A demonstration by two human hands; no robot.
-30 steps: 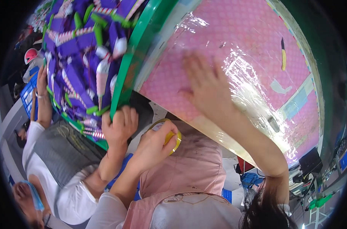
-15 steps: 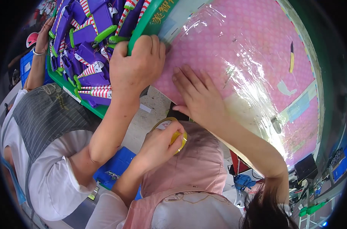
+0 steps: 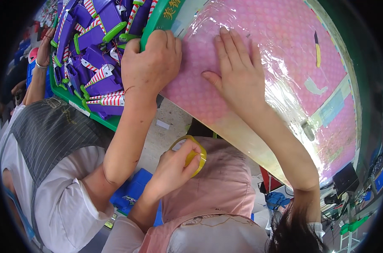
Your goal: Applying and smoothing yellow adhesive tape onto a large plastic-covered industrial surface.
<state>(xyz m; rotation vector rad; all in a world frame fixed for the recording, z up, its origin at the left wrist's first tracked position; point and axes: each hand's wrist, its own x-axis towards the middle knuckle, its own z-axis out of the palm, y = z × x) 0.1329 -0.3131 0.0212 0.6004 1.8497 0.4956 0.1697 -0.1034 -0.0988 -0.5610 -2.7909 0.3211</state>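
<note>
My left hand (image 3: 174,166) is closed around a yellow roll of tape (image 3: 198,154), held low over my pink apron. My right hand (image 3: 237,71) lies flat, fingers spread, on clear plastic film stretched over a pink dotted tabletop (image 3: 284,33). Just to its left, a co-worker's hand (image 3: 151,63) grips the rim of a green tray (image 3: 157,23). The tray is piled with purple toy parts (image 3: 94,38) with green and red-striped pieces.
The co-worker in a grey striped vest (image 3: 52,135) over white sleeves stands at my left. Another person's hand with a bracelet (image 3: 44,48) touches the tray's far side. A yellow-handled knife (image 3: 318,48) lies on the tabletop. A blue crate (image 3: 130,192) sits on the floor below.
My right hand has slid up and to the right across the film. The co-worker's hand rose from under the tray to grip its rim. My left hand kept hold of the tape roll.
</note>
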